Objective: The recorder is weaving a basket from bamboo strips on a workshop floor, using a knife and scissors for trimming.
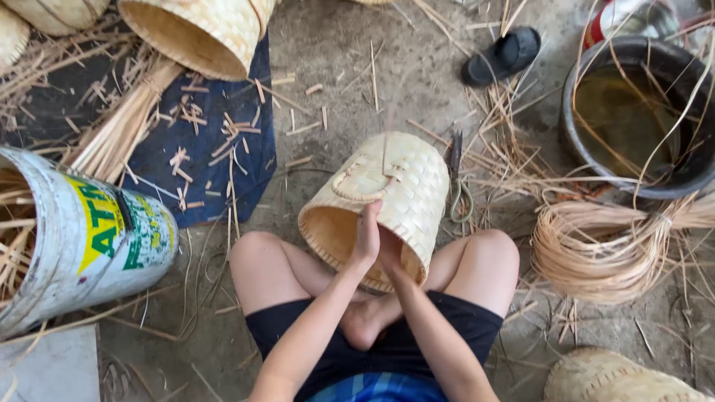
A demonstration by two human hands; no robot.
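Bamboo weave fills our grip: both hands pinch the near rim of the woven basket (387,201), left hand (366,237) and right hand (391,253) touching. Its body stretches away from our fingers, mouth tipped leftward, between our knees on the floor.

Seated person working the rim of a woven bamboo basket (398,190) on a concrete floor (335,67).

The basket lies on its side between the knees, open mouth toward the person. The left hand (366,237) and the right hand (390,251) meet at the near rim, palms close together. Shears (456,175) lie just beside the basket. A coil of split cane (596,249) rests near a dark basin of water (633,112). A painted bucket (82,238) lies tipped beside a blue cloth (201,156) littered with bamboo offcuts. A black sandal (500,56) sits well apart.
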